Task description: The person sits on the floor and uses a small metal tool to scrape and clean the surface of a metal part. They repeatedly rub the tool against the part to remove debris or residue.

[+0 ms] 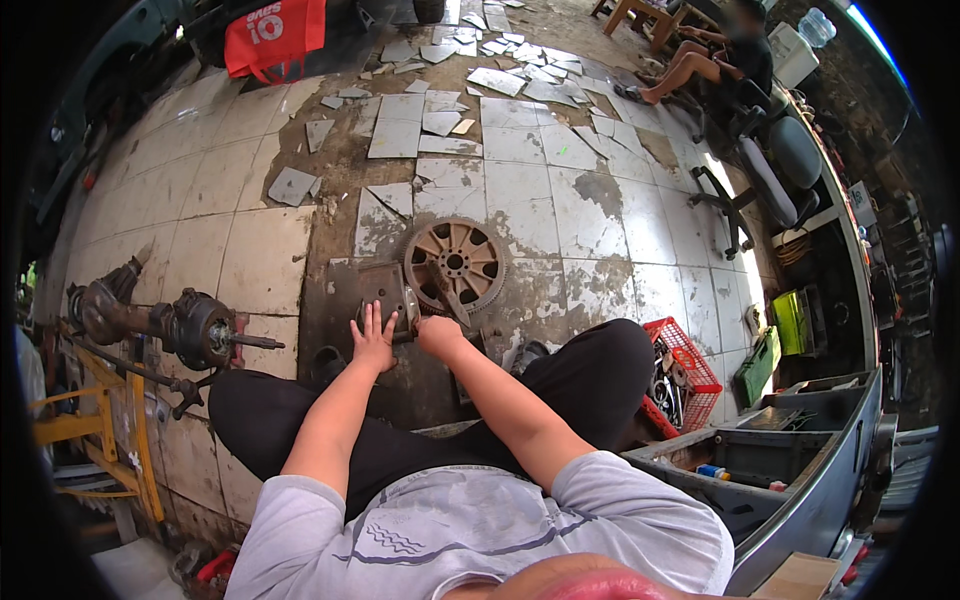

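My left hand (373,340) is flat with its fingers spread, resting on a dark metal plate (375,283) on the floor between my legs. Close beside it, my right hand (440,336) is closed, its fingers wrapped round something mostly hidden by the hand. A curved, pale-edged metal piece (411,304) shows just left of that fist; whether it is part of what I hold, I cannot tell. Beyond my hands lies a rusty flywheel (485,262) with a toothed rim and spokes. A narrow brownish piece (448,290) lies slanted across its near side.
At my right are a red plastic crate (700,370) of metal parts and a grey metal drawer unit (740,500). An axle assembly (195,330) and yellow frame (100,430) stand left. Broken tiles (525,75) litter the far floor; a person (735,55) sits back right near office chairs (765,180).
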A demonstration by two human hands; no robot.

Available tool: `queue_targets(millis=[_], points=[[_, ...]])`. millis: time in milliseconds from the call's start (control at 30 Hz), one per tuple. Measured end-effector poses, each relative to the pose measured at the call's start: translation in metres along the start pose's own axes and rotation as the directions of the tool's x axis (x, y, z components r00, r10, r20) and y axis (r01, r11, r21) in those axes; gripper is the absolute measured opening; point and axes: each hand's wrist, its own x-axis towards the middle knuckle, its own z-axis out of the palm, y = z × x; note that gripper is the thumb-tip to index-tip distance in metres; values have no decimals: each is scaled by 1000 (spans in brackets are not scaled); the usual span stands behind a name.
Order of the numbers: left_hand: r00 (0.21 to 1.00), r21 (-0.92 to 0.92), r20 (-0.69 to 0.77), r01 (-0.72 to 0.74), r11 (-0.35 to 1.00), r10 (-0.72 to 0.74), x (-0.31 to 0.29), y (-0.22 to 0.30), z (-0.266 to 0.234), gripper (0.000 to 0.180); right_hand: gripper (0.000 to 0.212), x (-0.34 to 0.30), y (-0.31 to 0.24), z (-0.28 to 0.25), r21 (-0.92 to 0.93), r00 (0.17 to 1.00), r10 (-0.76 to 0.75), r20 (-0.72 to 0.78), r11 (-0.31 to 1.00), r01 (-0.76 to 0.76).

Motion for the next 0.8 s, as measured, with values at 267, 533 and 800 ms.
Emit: queue_targets(millis=[267,533,800], points=[[1000,-13,18,3,1000,-3,-6,1,-12,121,30,7,4,6,47,999,29,-29,998,-28],[996,-4,84,-3,1000,4,-8,3,-18,116,33,8,19,11,72,999,-31,-36,997,34],[1000,-10,23,-2,1000,2,-4,3,-13,120,44,17,26,-12,129,999,-20,41,992,15]])
